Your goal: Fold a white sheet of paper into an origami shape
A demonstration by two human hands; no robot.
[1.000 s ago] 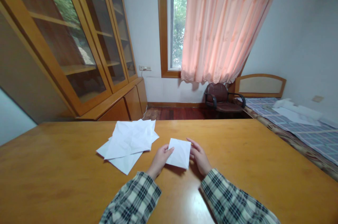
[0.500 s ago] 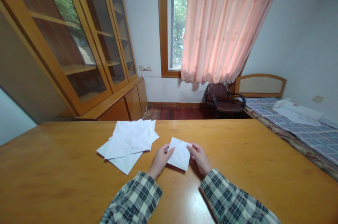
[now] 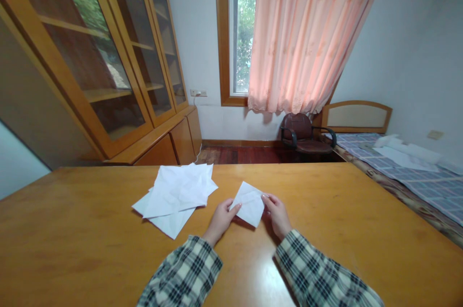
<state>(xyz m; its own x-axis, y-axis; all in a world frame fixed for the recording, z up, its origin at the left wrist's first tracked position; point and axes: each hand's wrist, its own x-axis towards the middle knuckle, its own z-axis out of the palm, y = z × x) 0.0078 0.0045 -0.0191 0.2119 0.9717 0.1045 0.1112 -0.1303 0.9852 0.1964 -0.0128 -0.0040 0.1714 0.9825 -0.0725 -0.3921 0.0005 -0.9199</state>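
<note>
A small, roughly square piece of white paper (image 3: 248,205) with faint creases is held between my two hands, turned so that one corner points away from me. My left hand (image 3: 221,218) pinches its left corner, thumb on top and the fingers underneath. At the right corner, my right hand (image 3: 277,213) grips the paper between thumb and fingers. The fingers below the sheet are partly hidden. To the left of my left hand lies a loose pile of larger white paper sheets (image 3: 177,193), overlapping at different angles.
The wide wooden table (image 3: 90,230) carries the paper pile. Beyond its far edge stand a glass-fronted cabinet (image 3: 144,56) at left, a dark red armchair (image 3: 302,131) below a pink curtain (image 3: 304,32), and a bed (image 3: 405,172) with a checked cover at right.
The small paper has been turned and shifted slightly away from me, with its top corner now further right. Both hands have moved a little and still hold it. The pile stays put.
</note>
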